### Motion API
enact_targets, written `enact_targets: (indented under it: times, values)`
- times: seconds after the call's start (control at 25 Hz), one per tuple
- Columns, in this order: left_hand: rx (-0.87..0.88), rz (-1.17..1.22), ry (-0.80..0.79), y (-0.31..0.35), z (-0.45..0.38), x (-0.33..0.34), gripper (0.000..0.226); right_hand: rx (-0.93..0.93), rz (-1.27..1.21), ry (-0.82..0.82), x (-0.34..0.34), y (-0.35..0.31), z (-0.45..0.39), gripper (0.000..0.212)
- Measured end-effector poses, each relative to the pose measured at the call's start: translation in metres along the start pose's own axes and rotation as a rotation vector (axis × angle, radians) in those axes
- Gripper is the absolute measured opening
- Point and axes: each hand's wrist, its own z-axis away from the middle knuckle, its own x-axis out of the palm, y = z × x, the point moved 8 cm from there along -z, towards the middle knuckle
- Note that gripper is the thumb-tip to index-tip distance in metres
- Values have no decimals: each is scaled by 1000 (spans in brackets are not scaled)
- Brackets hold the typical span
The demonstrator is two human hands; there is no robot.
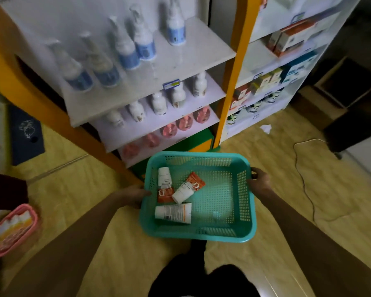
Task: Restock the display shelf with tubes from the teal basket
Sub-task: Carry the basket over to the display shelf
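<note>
Teal basket (242, 237) holds three tubes (173, 213) at its left side, near the shelf (150, 97). Left hand (135, 195) and right hand (259, 181) fingers grip the basket's side rims, arms stretched forward.

Both hands carry the teal basket (244, 219) before the display shelf (150, 82): left hand (135, 197) and right hand (259, 181) clasp opposite rims. Three tubes (173, 213) lie bunched at the basket's left side.
</note>
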Motion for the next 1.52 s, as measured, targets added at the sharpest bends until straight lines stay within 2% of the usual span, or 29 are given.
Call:
enact_targets:
  times: [0.08,0.2,0.32,0.44,0.76,0.92,1.08,1.32,1.52]
  values:
    - [38,-93,-2,50,0,28,28,15,-13,42,-44,6,-19,45]
    - [98,-217,18,122,4,68,12,35,-47,35,-101,19,-63,42]
    - [60,-253,15,179,-7,102,4,22,-67,-1,-154,21,-116,47]
    - [-4,-262,42,229,-26,137,32,-50,-80,-45,-213,-2,-170,41]
    - [-89,-258,11,350,-50,222,40,-189,83,-105,-338,-47,-296,42]
    - [-142,-224,-2,383,-78,245,44,-225,128,-156,-355,-68,-356,41]
    - [-177,-100,9,422,-114,261,33,-224,169,-209,-360,-85,-433,46]
    - [-222,-65,10,474,-153,292,43,-239,213,-292,-382,-105,-521,43]
    - [-272,8,70,512,-164,325,45,-215,199,-409,-402,-94,-588,45]
